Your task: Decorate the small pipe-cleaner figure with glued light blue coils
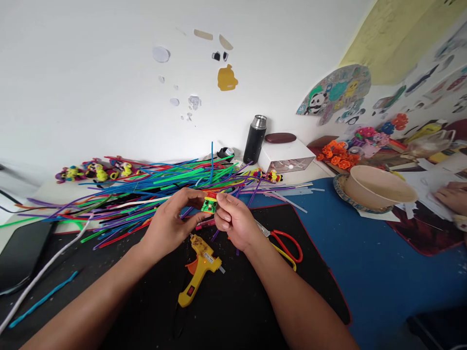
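Note:
A small green, yellow and red craft piece (209, 204) is between my two hands, above the black mat. The fingers and thumb of my left hand (171, 218) pinch it from the left. My right hand (236, 219) is closed, its thumb and finger against the piece's right side. Part of the piece is hidden by the fingers. Just below lies a yellow hot glue gun (200, 272) with an orange trigger. Scissors with red and yellow handles (286, 247) lie beside my right wrist. Behind my hands spreads a heap of colourful pipe cleaners (146, 189).
A black thermos (255, 138) stands near the wall beside a white box (286, 153). Finished-looking fuzzy figures (97, 171) lie at the back left. A phone (25, 253) and white cable (47, 265) are left. At right are a bowl (379, 187) and another person's hand (452, 197).

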Demonstrator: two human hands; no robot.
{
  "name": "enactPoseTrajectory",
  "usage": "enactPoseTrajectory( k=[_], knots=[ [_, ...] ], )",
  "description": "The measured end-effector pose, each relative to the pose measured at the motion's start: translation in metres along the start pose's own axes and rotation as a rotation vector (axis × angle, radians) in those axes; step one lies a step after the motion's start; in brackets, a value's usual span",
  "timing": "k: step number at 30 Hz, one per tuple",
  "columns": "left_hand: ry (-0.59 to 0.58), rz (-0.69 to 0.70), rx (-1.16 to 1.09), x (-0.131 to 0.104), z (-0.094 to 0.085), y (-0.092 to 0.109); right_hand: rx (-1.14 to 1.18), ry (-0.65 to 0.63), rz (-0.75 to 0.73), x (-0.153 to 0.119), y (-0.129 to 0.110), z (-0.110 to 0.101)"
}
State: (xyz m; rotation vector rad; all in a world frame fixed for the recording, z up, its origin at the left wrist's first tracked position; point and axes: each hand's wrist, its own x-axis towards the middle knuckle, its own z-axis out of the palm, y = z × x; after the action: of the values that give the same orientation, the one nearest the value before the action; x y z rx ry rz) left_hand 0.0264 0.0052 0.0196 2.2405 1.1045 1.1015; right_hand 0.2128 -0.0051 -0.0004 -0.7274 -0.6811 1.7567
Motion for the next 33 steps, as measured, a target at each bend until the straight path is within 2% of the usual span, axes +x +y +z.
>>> enactPoseTrajectory(
  k=[11, 33],
  knots=[
    [0.004, 0.105, 0.077, 0.0, 0.0, 0.0006, 0.013, -0.006, 0.01, -0.0008, -0.0008, 0.0007],
    [0.02, 0.084, 0.062, -0.0007, -0.0001, -0.0019, 0.03, 0.003, 0.02, 0.0001, 0.002, -0.0002]
  ],
)
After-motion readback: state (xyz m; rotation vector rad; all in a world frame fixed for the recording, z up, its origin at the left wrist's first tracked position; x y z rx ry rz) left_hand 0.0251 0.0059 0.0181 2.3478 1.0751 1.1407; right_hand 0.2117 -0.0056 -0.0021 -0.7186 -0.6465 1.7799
